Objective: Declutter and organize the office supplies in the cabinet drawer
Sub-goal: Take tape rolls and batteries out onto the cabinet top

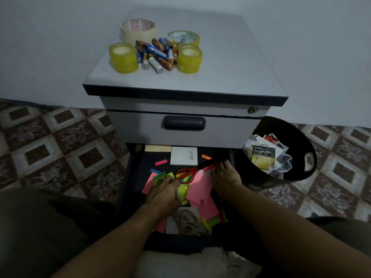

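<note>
Only the head view here, looking down. The grey metal cabinet with a dark-edged top (220,77) fills the middle of the frame, and its bottom drawer with a dark inside (140,171) is pulled out at lower centre.

Both hands are in the drawer. The left hand (162,194) lies palm down on a messy heap of neon green sticky notes (160,175) and pink sticky notes (200,187). Honestly I can't tell if it's gripping any of them or just resting there. The right hand (225,177) is at the drawer's right side, fingers bent down by the dark blades of the red-handled scissors (186,174), which lie on top of the pink notes. I can't tell if it's pinching anything either.

Further back in the drawer there's a white square notepad (183,156) with a cream pad (157,148) just beside it.

On the cabinet top, in the upper left of the frame, a pile of loose cylindrical batteries (156,55) sits between two chunky yellow tape rolls (123,58). A wide beige tape roll (138,30) and a clear tape roll (183,37) sit behind it.

At the right of the frame, a black plastic bin (301,137) stands just beside the cabinet with torn packaging inside. The floor is patterned brown and white tile (60,141).
</note>
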The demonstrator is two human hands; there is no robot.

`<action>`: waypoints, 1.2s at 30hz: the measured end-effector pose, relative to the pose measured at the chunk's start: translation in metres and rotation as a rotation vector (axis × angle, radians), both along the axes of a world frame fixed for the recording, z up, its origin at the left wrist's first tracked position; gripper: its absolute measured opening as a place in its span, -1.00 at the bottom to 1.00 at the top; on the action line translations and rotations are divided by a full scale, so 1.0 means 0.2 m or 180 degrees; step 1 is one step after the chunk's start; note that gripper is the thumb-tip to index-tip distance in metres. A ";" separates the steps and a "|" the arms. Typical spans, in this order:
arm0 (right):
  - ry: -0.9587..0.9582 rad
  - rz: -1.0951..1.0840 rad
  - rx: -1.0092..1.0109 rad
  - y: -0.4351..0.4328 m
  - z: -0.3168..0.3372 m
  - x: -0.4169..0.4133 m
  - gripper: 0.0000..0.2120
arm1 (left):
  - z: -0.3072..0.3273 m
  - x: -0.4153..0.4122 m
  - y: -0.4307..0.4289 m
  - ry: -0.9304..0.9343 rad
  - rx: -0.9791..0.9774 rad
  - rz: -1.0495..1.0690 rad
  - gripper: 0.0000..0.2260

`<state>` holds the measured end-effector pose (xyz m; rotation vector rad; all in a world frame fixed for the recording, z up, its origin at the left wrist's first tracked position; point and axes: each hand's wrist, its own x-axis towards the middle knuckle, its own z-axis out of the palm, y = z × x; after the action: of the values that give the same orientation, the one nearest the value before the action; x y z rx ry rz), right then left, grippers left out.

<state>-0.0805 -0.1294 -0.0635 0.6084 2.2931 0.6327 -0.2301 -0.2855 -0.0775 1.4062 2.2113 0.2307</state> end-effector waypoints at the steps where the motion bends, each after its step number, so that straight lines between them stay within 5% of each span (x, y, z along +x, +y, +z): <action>1: 0.0005 0.0015 -0.0013 0.00 0.01 -0.01 -0.51 | 0.00 -0.01 0.00 -0.0008 0.0006 0.0006 -0.50; 10: -0.0134 0.0134 -0.0176 -0.01 0.03 -0.01 -0.54 | 0.01 -0.05 -0.03 -0.0076 -0.0242 0.0093 -0.52; 22: -0.0108 -0.0709 -0.1560 -0.26 -0.02 0.03 -0.66 | 0.04 0.01 -0.07 -0.0133 -0.0459 0.0035 -0.50; 32: 0.0552 -0.1033 -0.1266 -0.38 0.03 0.10 -0.58 | 0.03 0.02 -0.07 -0.0214 -0.0461 0.0046 -0.45; 36: 0.0479 -0.0894 -0.1257 -0.35 0.01 0.10 -0.63 | 0.05 -0.03 -0.08 -0.0522 -0.0312 0.0298 -0.63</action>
<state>-0.0603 -0.1986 -0.0606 0.7820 2.3205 -0.0028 -0.2360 -0.3023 -0.0684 1.1899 2.1256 0.2571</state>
